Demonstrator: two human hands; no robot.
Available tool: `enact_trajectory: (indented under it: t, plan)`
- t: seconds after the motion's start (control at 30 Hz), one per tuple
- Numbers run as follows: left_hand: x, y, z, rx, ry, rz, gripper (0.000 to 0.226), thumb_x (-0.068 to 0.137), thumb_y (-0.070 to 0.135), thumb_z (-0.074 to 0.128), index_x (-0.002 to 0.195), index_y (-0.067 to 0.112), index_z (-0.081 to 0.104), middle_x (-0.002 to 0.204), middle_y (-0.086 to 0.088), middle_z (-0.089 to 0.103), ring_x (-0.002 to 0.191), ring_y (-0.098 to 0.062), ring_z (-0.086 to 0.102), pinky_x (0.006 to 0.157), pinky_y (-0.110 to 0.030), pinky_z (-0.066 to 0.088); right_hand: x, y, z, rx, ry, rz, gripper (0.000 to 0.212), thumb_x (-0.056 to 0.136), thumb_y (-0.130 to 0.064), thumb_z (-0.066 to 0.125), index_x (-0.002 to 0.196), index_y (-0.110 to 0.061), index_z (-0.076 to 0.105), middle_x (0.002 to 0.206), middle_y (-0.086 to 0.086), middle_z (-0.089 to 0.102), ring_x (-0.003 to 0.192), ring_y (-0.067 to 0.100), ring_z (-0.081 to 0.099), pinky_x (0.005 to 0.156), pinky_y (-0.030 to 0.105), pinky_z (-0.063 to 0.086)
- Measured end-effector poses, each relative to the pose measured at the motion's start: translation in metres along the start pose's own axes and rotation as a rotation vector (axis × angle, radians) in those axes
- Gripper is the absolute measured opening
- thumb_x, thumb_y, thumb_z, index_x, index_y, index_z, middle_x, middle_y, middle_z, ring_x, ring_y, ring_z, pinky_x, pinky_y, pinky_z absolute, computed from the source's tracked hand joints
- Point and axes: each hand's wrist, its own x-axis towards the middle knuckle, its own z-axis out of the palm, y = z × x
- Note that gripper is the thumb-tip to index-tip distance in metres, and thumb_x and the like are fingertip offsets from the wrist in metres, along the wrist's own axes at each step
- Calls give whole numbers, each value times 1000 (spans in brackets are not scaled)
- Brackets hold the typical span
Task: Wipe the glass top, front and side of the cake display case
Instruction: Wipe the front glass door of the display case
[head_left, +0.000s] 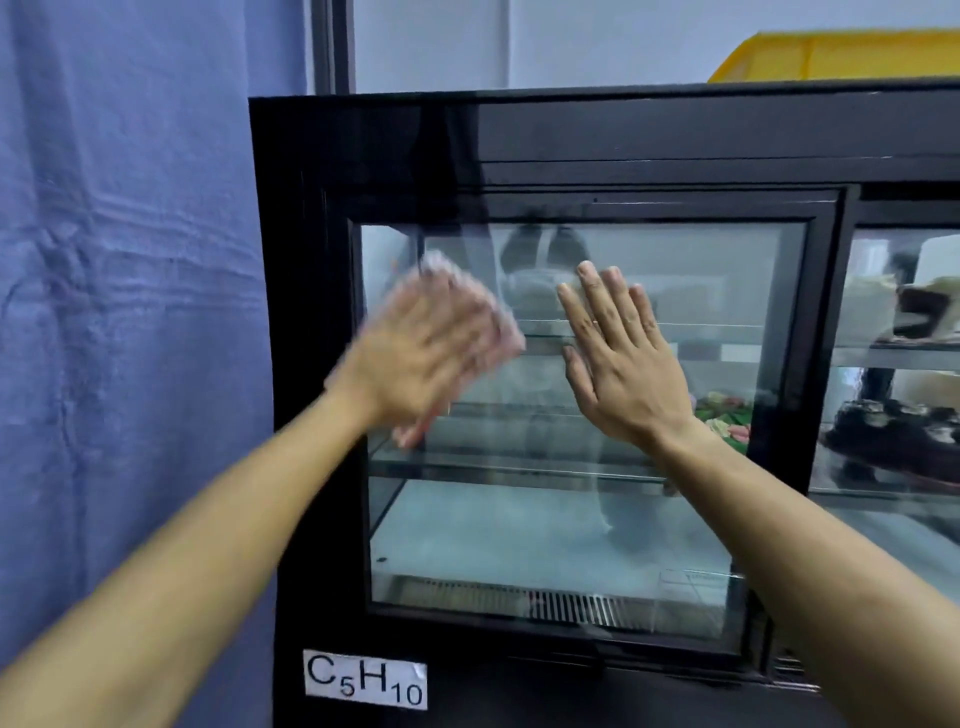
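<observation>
Though apart, hands (431, 343) (623, 364) flat on glass (571, 525)

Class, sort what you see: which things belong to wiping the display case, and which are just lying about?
Job: glass front, cloth under the left hand, right hand flat on the glass.
Lying about: yellow crate, blue curtain, label, cakes.

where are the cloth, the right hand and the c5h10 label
cloth (447, 269): head view, blurred top edge
right hand (623, 364): head view, back of the hand
C5H10 label (365, 679): head view, middle of the sticker
</observation>
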Motion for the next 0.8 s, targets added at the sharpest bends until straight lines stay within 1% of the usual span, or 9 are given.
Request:
enact_trajectory:
  t: [0.13,0.2,0.3,0.37,0.47,0.53,0.67,0.73,0.8]
  plan:
    - [70,-60,-14,40,105,-384,58,112,35,34,165,13,26,170,-19,24,157,-45,19,130,-56,10,-4,3,6,-41,10,2,62,110,-34,34,166,-14,16,173,14,9,160,32,6,130,49,8]
    - [74,-40,-10,16,152,-517,59,111,31,36,165,11,22,171,-19,20,158,-44,14,130,-55,7,-4,2,9,-56,25,-4,61,110,-34,33,166,-13,17,173,14,10,160,34,7,130,50,10]
    - [39,39,4,-86,198,-670,64,106,27,39,164,4,23,172,-18,13,160,-39,6,130,-56,6,-5,2,10,-66,33,5,61,110,-34,33,165,-12,17,173,15,10,160,34,8,130,50,10]
    - [-17,116,23,-170,101,-606,67,104,32,39,164,7,24,173,-16,10,161,-38,4,130,-57,4,-5,0,10,-67,36,6,61,111,-34,31,166,-12,17,173,15,10,160,34,7,130,50,9]
    - [-128,240,46,-222,-122,-330,68,105,41,36,167,18,16,175,-7,0,162,-31,-2,130,-51,-1,-4,0,12,-63,38,2,61,111,-36,27,166,-12,16,173,16,9,160,35,7,130,51,9]
    - [-178,280,53,-176,-238,-222,71,103,44,42,167,25,19,176,-1,4,162,-27,1,130,-48,3,-6,2,13,-70,38,1,61,111,-36,28,166,-12,15,172,16,9,160,35,7,130,52,11]
    - [-151,223,49,-191,-248,-115,58,107,47,41,163,32,34,172,3,22,161,-24,10,131,-47,2,-5,1,13,-65,52,5,61,111,-36,29,166,-12,17,172,17,10,160,36,8,130,52,11]
    - [-99,165,40,-206,-93,-173,58,107,45,41,162,29,34,170,-1,24,161,-28,11,130,-53,6,-6,1,14,-66,54,6,61,111,-36,30,165,-11,18,172,17,11,160,36,8,130,52,11]
    - [-30,95,22,-155,78,-342,61,106,40,39,163,20,27,171,-8,15,160,-33,7,129,-57,9,-6,1,13,-66,60,8,61,110,-35,31,165,-12,19,172,16,12,160,36,8,130,52,11]
